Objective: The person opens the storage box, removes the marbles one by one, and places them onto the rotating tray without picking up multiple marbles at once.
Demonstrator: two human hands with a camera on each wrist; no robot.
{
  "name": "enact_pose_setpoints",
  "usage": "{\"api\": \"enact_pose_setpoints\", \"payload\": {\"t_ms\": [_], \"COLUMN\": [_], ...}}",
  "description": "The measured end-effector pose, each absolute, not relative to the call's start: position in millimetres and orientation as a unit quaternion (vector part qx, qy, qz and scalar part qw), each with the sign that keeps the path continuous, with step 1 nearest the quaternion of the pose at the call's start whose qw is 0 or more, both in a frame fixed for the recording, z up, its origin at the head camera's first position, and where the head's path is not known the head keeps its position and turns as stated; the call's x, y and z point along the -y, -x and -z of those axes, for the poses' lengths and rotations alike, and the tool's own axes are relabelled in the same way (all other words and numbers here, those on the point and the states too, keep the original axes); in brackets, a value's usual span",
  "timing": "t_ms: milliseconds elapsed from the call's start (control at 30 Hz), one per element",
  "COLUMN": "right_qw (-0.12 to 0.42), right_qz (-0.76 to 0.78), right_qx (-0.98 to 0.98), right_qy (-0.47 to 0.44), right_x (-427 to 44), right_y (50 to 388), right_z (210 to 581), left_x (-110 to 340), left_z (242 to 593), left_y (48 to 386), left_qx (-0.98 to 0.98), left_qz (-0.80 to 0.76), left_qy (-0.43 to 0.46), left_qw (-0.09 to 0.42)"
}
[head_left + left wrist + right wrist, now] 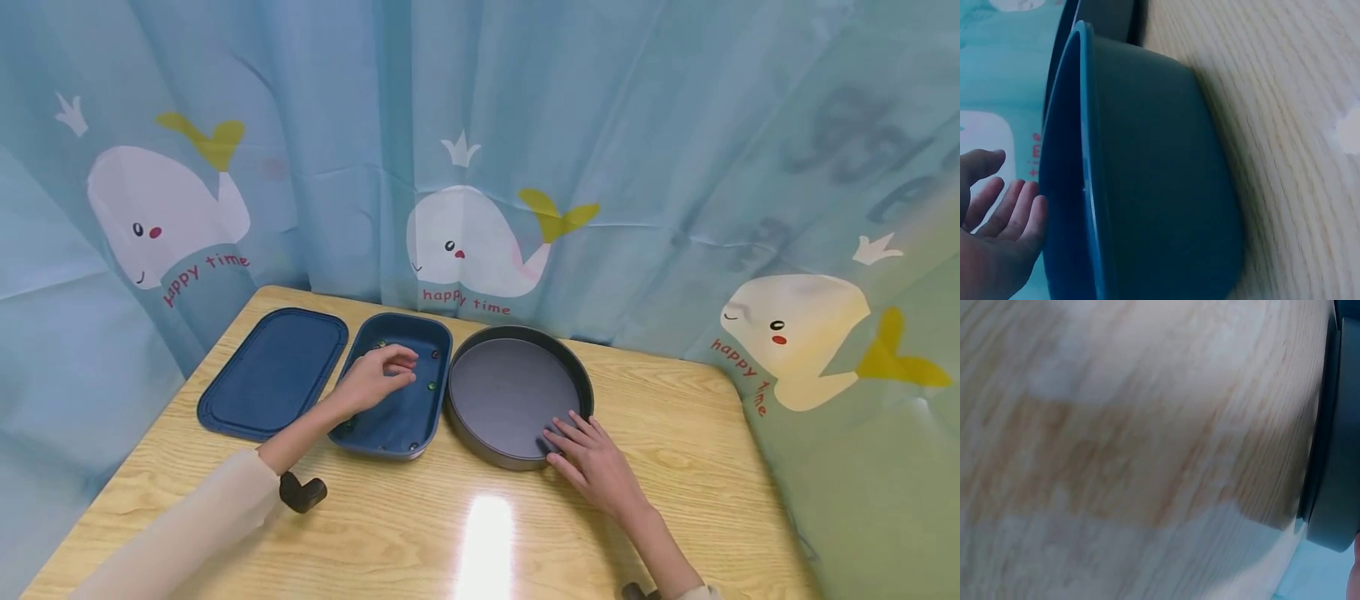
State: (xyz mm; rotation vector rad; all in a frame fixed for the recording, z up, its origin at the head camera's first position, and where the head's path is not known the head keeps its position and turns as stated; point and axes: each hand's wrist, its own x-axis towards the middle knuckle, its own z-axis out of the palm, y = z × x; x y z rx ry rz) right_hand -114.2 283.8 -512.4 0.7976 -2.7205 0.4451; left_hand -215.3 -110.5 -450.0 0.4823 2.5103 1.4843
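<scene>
Above the blue rectangular container (pixel 390 412) hangs my left hand (pixel 375 379), its fingers loosely bent. In the left wrist view those fingers (pixel 1019 212) curve beside the container's rim (pixel 1088 162), and nothing shows between them and the thumb. Small round beads or marbles lie inside the container, among them a green one (pixel 432 386); the hand and forearm hide part of its floor. My right hand (pixel 592 462) spreads its fingers over the near right rim of a round dark grey pan (pixel 517 392). Only a fingertip (pixel 1354 575) enters the right wrist view.
A flat blue lid (pixel 273 375) lies left of the container on the wooden table (pixel 675 433). Container and pan stand side by side, nearly touching. Behind the table hangs a whale-print curtain (pixel 337 167). Beneath the left forearm is a black object (pixel 303 493).
</scene>
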Motion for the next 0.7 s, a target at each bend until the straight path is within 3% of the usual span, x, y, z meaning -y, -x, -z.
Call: {"api": "enact_pose_setpoints", "payload": {"t_ms": [367,700], "right_qw": [0.113,0.117], "right_qz": [-0.147,-0.158], "right_qx": [0.946,0.942], "right_qy": [-0.267,-0.271], "right_x": [-285.2,-284.5], "right_y": [111.8,113.6], "right_z": [512.2,509.7], "left_x": [96.3,88.5], "left_z": [458.5,463.8], "left_y": [227.9,239.9], "left_qx": [-0.828,-0.848], "left_qz": [-0.518,-0.491], "left_qy": [-0.156,-0.134], "left_qw": [0.144,0.149]}}
